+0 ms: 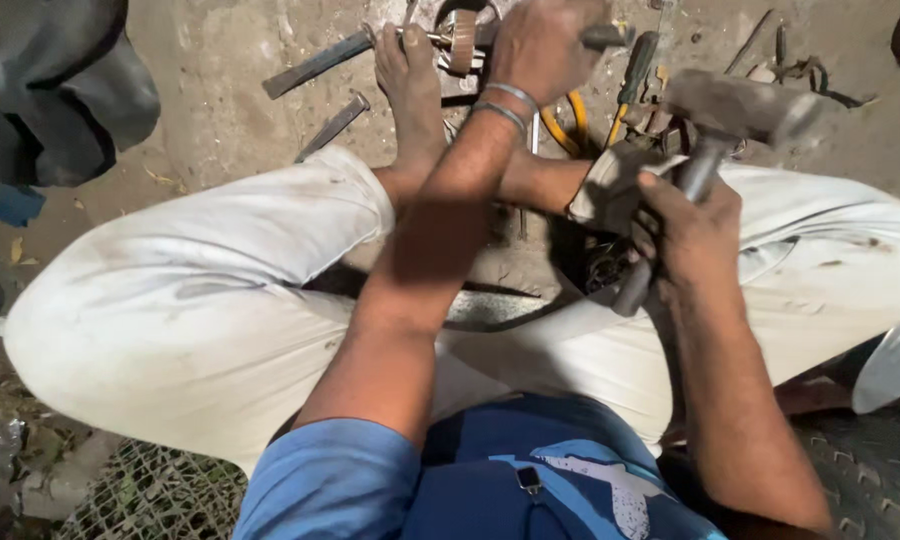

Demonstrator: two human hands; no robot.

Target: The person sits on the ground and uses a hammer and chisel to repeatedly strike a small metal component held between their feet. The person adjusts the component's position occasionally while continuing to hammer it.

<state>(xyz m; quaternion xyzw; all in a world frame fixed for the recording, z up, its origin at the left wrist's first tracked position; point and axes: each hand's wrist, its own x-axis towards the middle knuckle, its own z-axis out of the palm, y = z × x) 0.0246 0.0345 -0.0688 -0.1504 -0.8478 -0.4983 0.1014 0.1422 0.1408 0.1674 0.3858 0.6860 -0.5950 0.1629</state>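
Head view
Posture: the person sits cross-legged on the dirt ground (230, 90), in dusty white trousers (190, 300) and a blue shirt (370, 480).
Right hand (695, 235): fingers wrapped tight round the handle of a hammer (735, 110); the metal head is raised above the knee and blurred.
Left hand (540, 45): reaches forward over the bare foot (410, 85), fingers closed on a dark rod-like tool (605, 38); two metal bangles (508, 105) sit on the wrist.
Workpiece: a geared shaft (458, 40) lies on the ground just beside the left hand, touching the toes; whether the hand touches it I cannot tell.
Around: a flat dark bar (315, 65) and a smaller bar (332, 127) lie left of the foot; a green-handled screwdriver (638, 65) and a yellow hose (570, 125) lie near the hammer.
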